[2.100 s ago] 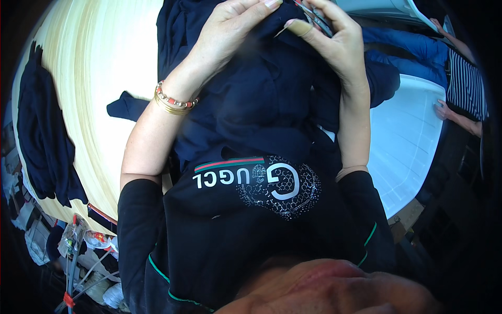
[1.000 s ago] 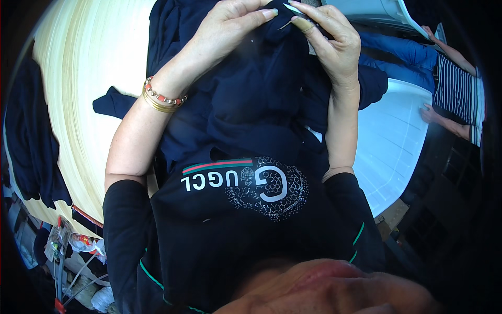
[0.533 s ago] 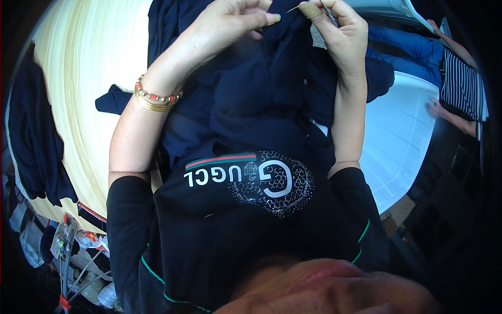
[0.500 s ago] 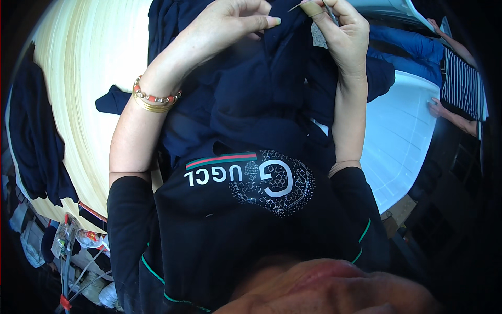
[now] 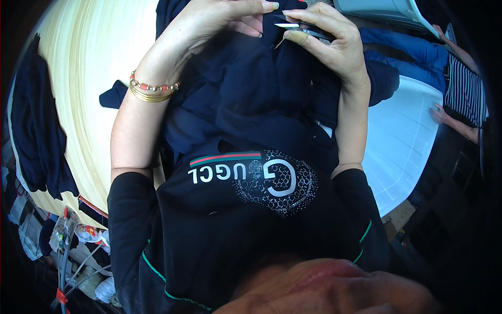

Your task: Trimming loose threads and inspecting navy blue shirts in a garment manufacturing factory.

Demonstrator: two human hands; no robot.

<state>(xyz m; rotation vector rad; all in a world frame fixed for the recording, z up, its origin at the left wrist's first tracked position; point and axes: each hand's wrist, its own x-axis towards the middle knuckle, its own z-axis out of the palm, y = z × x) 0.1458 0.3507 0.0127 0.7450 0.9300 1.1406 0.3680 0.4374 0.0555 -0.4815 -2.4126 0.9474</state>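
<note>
Compared with 2.1 s ago: both hands sit slightly higher in the view, close to the top edge, and the small metal thread snips [image 5: 300,29] are now plainly visible, where before they were mostly hidden by the fingers. Against half a second ago the pose is much the same; the left index finger now reaches further toward the right hand.

Left hand [image 5: 217,23]: fingers curled, pinching a fold of the dark navy garment [image 5: 251,94] between thumb and fingers; index finger stretched out to the right. Bead-and-gold bracelets [image 5: 152,90] on the wrist.

Right hand [image 5: 329,44]: closed around the thread snips, blades pointing left toward the left fingertips. Whether the blades are parted cannot be told. A pale thread end hangs just below the blade tips.

The garment hangs bunched from both hands down over the person's lap, partly lying on the pale wooden worktop [image 5: 94,78]. The snips' tips are just beside the pinched fold, between the two hands.

Surroundings: another dark garment [image 5: 36,136] lies at the worktop's left edge. A white tub [image 5: 402,141] sits to the right. Another person in a striped top [image 5: 468,91] is at the far right, one hand on the tub rim.
</note>
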